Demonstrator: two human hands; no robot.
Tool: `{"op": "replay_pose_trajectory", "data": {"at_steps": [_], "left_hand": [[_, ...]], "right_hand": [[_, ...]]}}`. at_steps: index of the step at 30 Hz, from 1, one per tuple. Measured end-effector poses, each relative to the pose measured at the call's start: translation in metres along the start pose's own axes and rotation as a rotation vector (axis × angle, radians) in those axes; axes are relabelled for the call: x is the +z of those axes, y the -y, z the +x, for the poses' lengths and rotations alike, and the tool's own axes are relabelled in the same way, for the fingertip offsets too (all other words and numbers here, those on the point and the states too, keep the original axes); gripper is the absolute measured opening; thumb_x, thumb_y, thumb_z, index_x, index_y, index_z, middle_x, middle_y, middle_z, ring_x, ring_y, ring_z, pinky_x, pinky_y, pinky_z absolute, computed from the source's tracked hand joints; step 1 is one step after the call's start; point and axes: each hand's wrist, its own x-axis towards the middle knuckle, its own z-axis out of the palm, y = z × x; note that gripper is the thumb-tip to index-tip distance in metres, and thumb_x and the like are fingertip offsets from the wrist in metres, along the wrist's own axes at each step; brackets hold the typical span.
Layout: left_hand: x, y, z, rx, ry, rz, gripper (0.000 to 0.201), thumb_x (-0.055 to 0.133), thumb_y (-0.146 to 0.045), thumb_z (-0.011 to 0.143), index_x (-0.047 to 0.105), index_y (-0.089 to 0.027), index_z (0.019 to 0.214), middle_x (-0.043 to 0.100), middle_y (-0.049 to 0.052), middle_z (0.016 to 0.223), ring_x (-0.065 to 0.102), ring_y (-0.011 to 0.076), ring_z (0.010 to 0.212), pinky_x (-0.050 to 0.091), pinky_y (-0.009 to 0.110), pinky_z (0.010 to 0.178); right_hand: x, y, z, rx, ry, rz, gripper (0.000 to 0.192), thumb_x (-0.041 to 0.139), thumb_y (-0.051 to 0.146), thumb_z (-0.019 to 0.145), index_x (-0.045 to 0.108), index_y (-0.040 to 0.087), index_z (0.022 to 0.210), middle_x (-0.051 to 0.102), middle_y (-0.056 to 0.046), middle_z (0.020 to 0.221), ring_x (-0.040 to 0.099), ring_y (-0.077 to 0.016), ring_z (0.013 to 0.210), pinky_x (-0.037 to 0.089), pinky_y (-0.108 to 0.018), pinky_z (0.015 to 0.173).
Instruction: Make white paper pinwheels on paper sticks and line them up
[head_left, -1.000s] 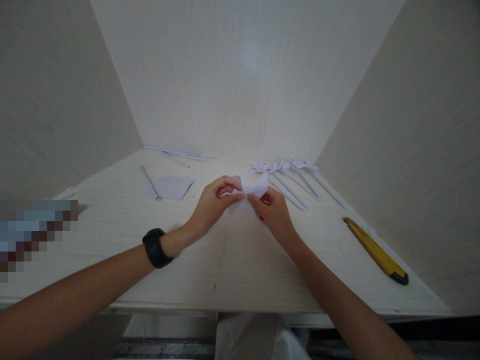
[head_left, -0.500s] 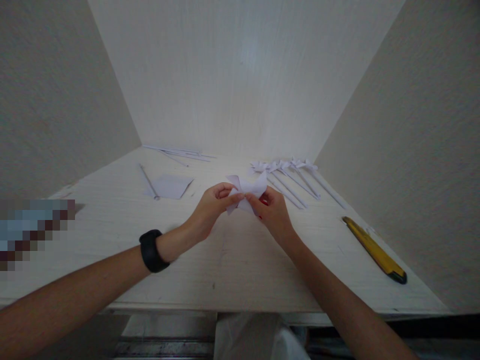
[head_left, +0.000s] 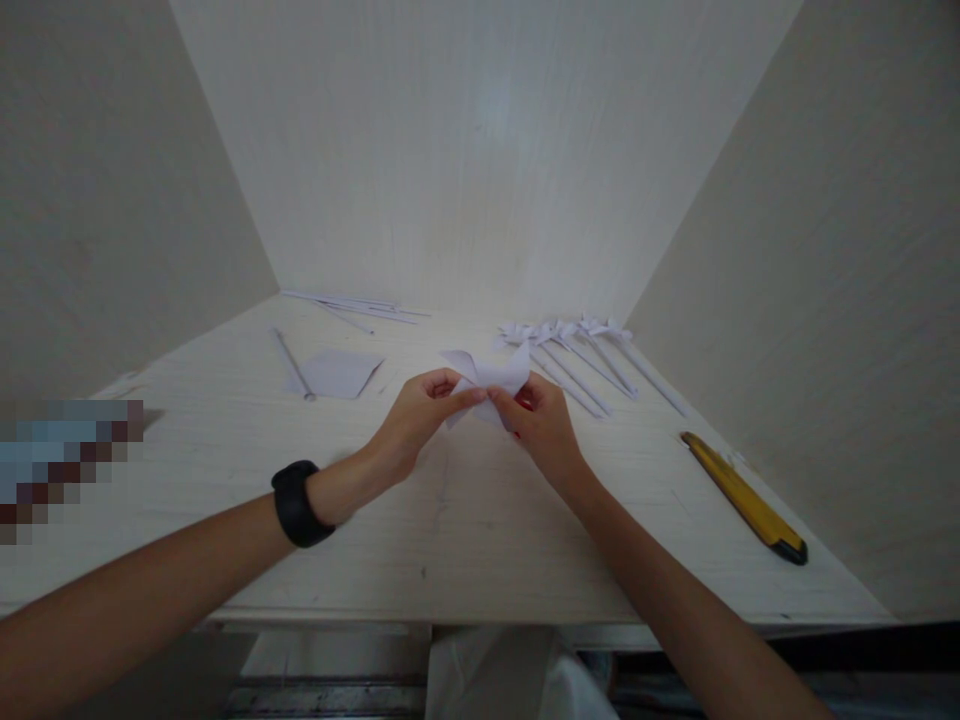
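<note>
White folded paper is held directly between the two hands, with its centre right at the meeting thumb tips. Its wider span is laid from side to side, from the left hand to the right hand, and neither hand can be called nearer, since it is touched by both. Its upper flaps are raised beyond the fingers, one curled out toward the left and one pointed up on the right. Both hands are closed narrowly in pinches: the thumbs are pressed tip to tip at the middle of the paper, while the other fingers are mostly tucked behind it. A red object is partly enclosed by the right fingers; what it is cannot be told.

Just beyond the right hand, a row of paper pinwheels is set out, their sticks slanted back toward that hand. Farther out to its right, a yellow cutter is laid on the table. Beyond the left hand, a flat paper sheet is crossed at its left end by a rolled paper stick.

In the picture from a second earlier, the left flap is partly covered by the left fingers; now it is spread open above them. The right hand's pinch is little changed.
</note>
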Motion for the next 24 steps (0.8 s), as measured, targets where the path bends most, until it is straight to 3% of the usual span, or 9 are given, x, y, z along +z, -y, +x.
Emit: {"op": "replay_pose_trajectory", "data": {"at_steps": [5,11,24], "left_hand": [[0.0007,-0.0011,-0.0001,-0.023,0.014,-0.033,0.018,0.076,-0.031,0.068,0.069,-0.018,0.077,0.069,0.001,0.078,0.058,0.0134,0.069,0.041,0.025,0.063],[0.0,-0.0052,0.0005,0.011,-0.027,0.035,0.024,0.07,-0.04,0.074,0.071,-0.017,0.077,0.067,0.004,0.077,0.056,0.0153,0.071,0.04,0.027,0.062],[0.0019,-0.0052,0.0,0.002,0.002,-0.021,0.021,0.077,-0.028,0.066,0.061,-0.016,0.075,0.064,-0.001,0.072,0.053,0.0104,0.064,0.038,0.024,0.059]], "right_hand": [[-0.0008,0.0008,0.0015,0.013,-0.042,-0.027,0.021,0.059,0.036,0.075,0.061,0.015,0.071,0.057,-0.002,0.062,0.047,-0.0134,0.058,0.036,-0.025,0.051],[-0.0033,-0.0005,0.0029,0.018,-0.075,-0.016,0.02,0.059,0.035,0.075,0.061,0.015,0.071,0.058,-0.003,0.064,0.047,-0.0142,0.059,0.039,-0.027,0.054],[-0.0018,-0.0041,0.0039,-0.001,-0.042,0.063,0.014,0.062,0.03,0.073,0.062,0.016,0.072,0.06,-0.001,0.065,0.056,-0.0169,0.066,0.045,-0.03,0.063]]}}
